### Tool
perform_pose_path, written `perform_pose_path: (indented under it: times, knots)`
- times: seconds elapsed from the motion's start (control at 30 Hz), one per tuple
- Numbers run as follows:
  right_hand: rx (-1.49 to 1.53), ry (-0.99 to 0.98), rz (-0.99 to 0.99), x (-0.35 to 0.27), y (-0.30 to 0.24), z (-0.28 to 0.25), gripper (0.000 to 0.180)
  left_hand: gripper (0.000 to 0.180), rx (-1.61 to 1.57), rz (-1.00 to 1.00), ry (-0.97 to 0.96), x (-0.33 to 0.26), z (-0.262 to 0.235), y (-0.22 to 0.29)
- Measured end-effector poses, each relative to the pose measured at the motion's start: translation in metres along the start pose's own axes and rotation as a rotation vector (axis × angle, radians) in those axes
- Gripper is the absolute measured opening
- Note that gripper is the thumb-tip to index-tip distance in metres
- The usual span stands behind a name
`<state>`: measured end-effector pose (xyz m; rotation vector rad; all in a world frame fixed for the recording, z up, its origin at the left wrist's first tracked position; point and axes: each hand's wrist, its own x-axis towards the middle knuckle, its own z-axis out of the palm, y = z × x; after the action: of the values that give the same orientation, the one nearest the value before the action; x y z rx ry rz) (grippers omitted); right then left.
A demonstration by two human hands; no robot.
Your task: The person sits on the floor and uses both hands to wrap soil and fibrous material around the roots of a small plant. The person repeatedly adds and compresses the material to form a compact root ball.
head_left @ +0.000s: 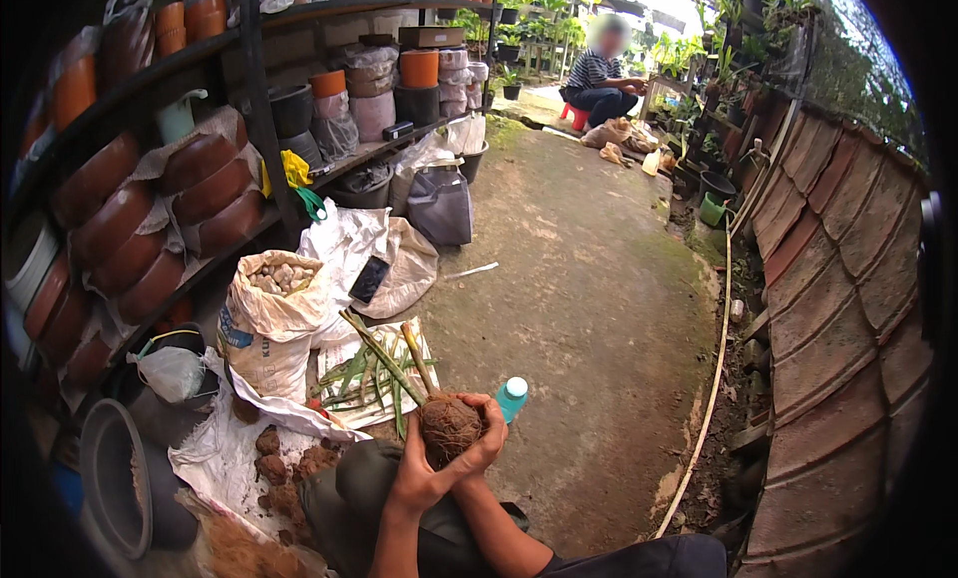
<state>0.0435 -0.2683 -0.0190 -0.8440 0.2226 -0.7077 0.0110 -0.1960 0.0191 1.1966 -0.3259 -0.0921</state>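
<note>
Root ball of the green-stemmed plant is sitting above the person's lap, and both hands, the left hand and the right hand, are closing around it, so pressing evenly and gently is probably keeping its soil together.

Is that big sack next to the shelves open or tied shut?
Open. The sack stands upright with its mouth rolled back, and pale stones show at the top.
</note>
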Motion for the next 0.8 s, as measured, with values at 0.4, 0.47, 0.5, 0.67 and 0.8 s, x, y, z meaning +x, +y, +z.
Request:
perform_pose_path:
  times: [0.4,0.47,0.5,0.67,0.8]
  knots:
    - [-0.108,-0.071,0.01,-0.002,0.009,-0.008,0.04,0.085,0.14,-0.01,0.123,0.001,-0.012,-0.018]
    - [-0.077,-0.069,0.015,0.001,0.0,-0.004,0.04,0.082,0.037,-0.005,0.153,0.003,-0.009,-0.023]
    - [-0.063,-0.064,0.019,0.002,-0.002,-0.002,0.04,0.08,-0.015,-0.007,0.167,0.003,-0.007,-0.027]
    - [-0.144,-0.191,-0.169,0.006,-0.011,-0.003,0.026,0.051,-0.372,-0.081,0.345,0.013,0.004,-0.037]
    - [-0.344,-0.574,-0.211,0.017,-0.028,-0.005,0.013,0.028,-0.409,0.008,0.428,0.026,0.013,-0.039]
